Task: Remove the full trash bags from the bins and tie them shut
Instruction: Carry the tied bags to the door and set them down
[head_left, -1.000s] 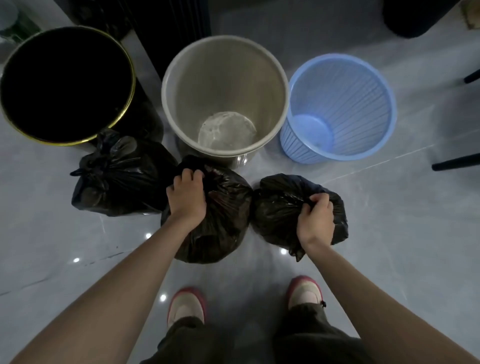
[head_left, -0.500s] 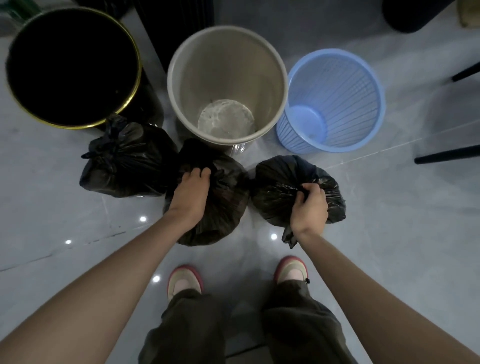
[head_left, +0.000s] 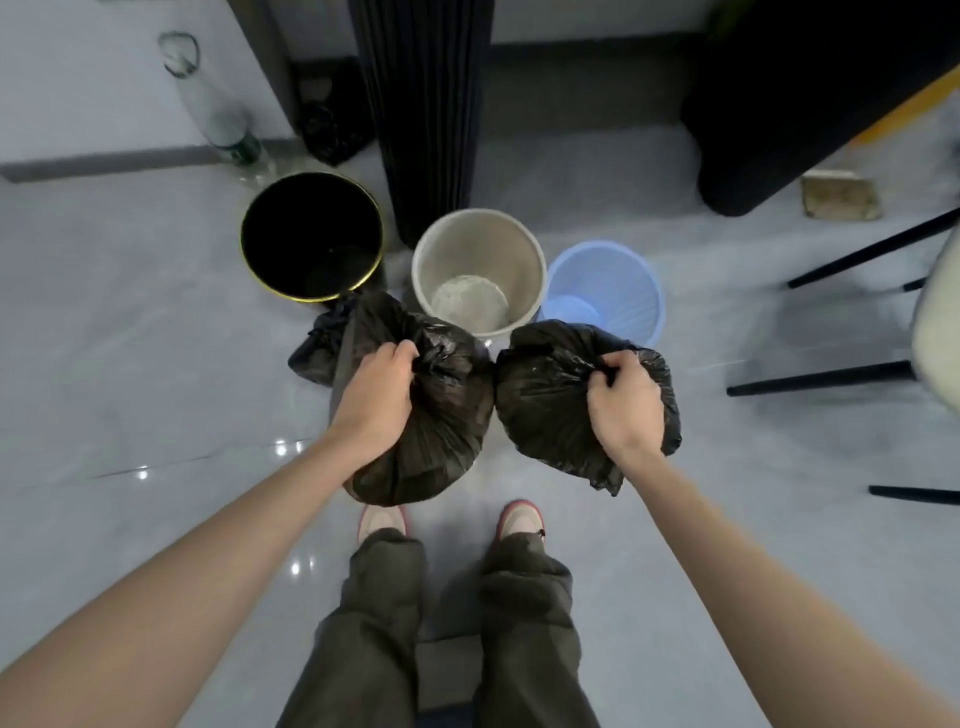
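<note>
Both bags now lifted higher than half a second ago, bins farther below. Left hand (head_left: 375, 395) clenched on middle bag (head_left: 441, 415); right hand (head_left: 623, 402) clenched on right bag (head_left: 545, 395). Third bag (head_left: 319, 345) on floor (head_left: 130, 338) beside black bin (head_left: 311, 236). Open floor left; chair legs (head_left: 831, 374) crowd right.

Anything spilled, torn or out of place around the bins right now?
Nothing stands out. The black gold-rimmed bin, grey metal bin and blue plastic basket stand upright and unlined; no spill or tear shows on the bags held by the left hand and right hand.
</note>
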